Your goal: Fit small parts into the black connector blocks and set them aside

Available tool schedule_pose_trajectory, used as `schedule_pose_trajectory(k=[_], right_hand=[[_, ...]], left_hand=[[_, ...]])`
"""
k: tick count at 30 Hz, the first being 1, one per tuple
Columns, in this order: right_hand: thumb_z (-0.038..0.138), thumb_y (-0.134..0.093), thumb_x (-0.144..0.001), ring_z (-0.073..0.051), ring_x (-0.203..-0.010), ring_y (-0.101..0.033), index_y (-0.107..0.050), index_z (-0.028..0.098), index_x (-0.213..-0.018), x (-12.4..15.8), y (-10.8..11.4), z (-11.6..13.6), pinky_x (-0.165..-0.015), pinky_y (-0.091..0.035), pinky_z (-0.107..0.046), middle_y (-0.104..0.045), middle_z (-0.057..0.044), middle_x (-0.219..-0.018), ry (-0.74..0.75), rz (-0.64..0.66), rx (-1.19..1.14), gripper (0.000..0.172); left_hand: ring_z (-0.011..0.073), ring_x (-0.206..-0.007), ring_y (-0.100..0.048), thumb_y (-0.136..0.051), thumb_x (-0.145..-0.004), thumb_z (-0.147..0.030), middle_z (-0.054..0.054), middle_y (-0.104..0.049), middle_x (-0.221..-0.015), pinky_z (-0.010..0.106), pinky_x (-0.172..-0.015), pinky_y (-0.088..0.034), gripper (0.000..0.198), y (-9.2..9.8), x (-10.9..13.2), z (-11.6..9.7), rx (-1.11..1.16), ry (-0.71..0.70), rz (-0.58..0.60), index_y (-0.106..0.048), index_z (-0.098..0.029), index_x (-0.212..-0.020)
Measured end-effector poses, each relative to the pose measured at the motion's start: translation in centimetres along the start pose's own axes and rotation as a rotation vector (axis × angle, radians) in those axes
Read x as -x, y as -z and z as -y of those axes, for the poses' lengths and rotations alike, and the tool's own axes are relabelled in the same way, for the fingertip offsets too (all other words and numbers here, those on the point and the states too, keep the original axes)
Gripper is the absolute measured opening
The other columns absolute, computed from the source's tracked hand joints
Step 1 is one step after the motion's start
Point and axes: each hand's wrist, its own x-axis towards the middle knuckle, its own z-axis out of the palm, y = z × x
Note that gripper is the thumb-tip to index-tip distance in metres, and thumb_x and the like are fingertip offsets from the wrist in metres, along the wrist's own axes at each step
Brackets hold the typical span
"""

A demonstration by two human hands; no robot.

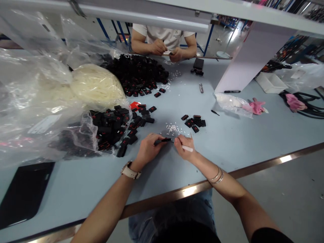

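Note:
Pinched in the fingers of my left hand point(149, 147) is a small black connector housing point(165, 139). My right hand point(184, 146) is closed around a thin tool with a white handle point(187, 148), its dark tip pointing at the housing. Whether the tip touches the housing is too small to tell. Just beyond my hands lies a scatter of tiny white pieces point(172, 128). A small group of black housings with red parts point(194, 123) sits past my right hand. To the left, a larger heap of similar housings point(111, 125) spills from a clear plastic bag point(83, 135).
A bag of pale yellow pieces point(97, 84) and another black heap point(140, 72) stand at the back left. A co-worker's hands point(167, 50) work across the table. A black tray-like object point(27, 192) lies front left; a white divider point(248, 57) rises at the right.

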Motion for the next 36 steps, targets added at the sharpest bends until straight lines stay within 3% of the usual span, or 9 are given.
schedule_pose_trajectory(k=[8,19,23,30,33,36], right_hand=[[0.035,-0.033,-0.095,-0.012,-0.046,-0.052,-0.047,0.022,-0.066,0.4,0.0,-0.3,-0.05,-0.042,-0.025,-0.056,-0.001,-0.052,0.085,0.001,0.021,0.034],[0.021,-0.037,-0.092,-0.013,-0.047,-0.056,-0.051,0.021,-0.069,0.2,0.0,-0.3,-0.048,-0.045,-0.025,-0.061,-0.001,-0.055,0.309,-0.078,0.142,0.027],[0.023,-0.037,-0.092,-0.012,-0.049,-0.055,-0.05,0.022,-0.068,0.0,0.0,-0.4,-0.05,-0.046,-0.025,-0.06,-0.001,-0.056,0.321,-0.078,0.186,0.028],[0.025,-0.035,-0.095,-0.011,-0.046,-0.051,-0.05,0.021,-0.068,-0.3,-0.1,-0.7,-0.048,-0.041,-0.024,-0.056,0.001,-0.053,0.242,-0.09,0.22,0.031],[0.026,-0.034,-0.096,-0.011,-0.045,-0.051,-0.051,0.021,-0.069,-0.4,-0.2,-0.6,-0.047,-0.039,-0.024,-0.055,0.0,-0.053,0.249,-0.075,0.221,0.032],[0.026,-0.034,-0.095,-0.011,-0.046,-0.052,-0.051,0.02,-0.069,-0.4,-0.1,-0.5,-0.048,-0.04,-0.024,-0.056,0.0,-0.054,0.245,-0.052,0.203,0.032]], left_hand=[[0.0184,-0.066,-0.063,-0.062,-0.074,-0.032,0.001,-0.071,-0.074,0.029,-0.062,-0.049,0.016,0.2,0.0,-0.3,0.181,0.203,0.012,-0.069,-0.02,-0.08],[0.0162,-0.064,-0.061,-0.062,-0.07,-0.044,0.003,-0.069,-0.072,0.026,-0.06,-0.047,0.029,0.5,-0.3,-1.1,0.405,0.356,0.039,-0.064,-0.016,-0.076],[0.0136,-0.058,-0.057,-0.065,-0.067,-0.046,0.001,-0.066,-0.066,0.024,-0.055,-0.044,0.031,0.6,-0.3,-1.1,0.465,0.398,0.035,-0.062,-0.016,-0.075],[0.0152,-0.061,-0.058,-0.065,-0.068,-0.044,0.003,-0.065,-0.07,0.026,-0.057,-0.047,0.029,0.4,-0.1,-1.2,0.432,0.302,0.091,-0.061,-0.016,-0.076],[0.0203,-0.081,-0.064,-0.064,-0.071,-0.04,0.009,-0.069,-0.091,0.033,-0.074,-0.051,0.024,0.4,0.0,-1.4,0.418,0.189,0.092,-0.061,-0.016,-0.075],[0.0244,-0.102,-0.062,-0.063,-0.074,-0.037,0.012,-0.066,-0.112,0.041,-0.092,-0.048,0.02,0.4,0.1,-1.5,0.463,0.142,0.151,-0.06,-0.017,-0.077]])
